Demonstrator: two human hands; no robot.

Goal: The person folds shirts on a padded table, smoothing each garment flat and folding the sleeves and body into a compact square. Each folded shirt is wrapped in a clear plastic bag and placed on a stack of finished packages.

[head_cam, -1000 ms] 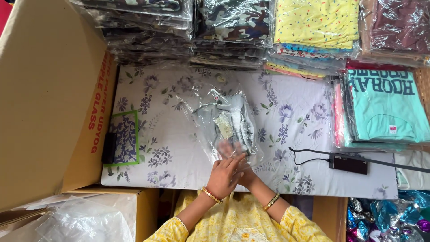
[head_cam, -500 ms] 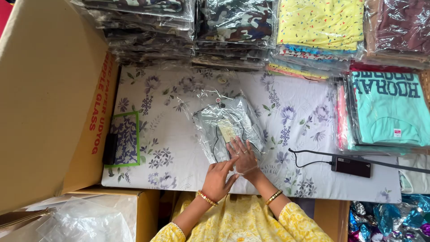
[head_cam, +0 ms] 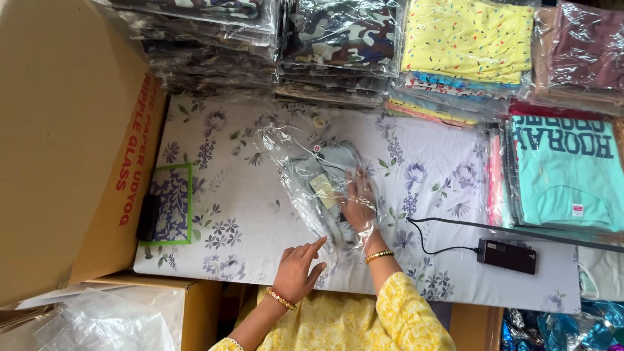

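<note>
Bagging is the step in hand: right hand [head_cam: 359,207] lies flat, fingers spread, inside the clear bag [head_cam: 305,175], pressing the folded grey garment [head_cam: 328,185] at mid-bench [head_cam: 260,221]. Left hand [head_cam: 298,270] steadies the bag mouth, fingers loosely extended. Next likely calls for seating the garment squarely.

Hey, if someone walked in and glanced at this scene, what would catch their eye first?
Centre stage, the right hand is pushed inside a clear plastic bag holding a grey garment on the floral-covered table, the left hand at the bag's near edge. Behind, the yellow speckled stack stands out.
</note>
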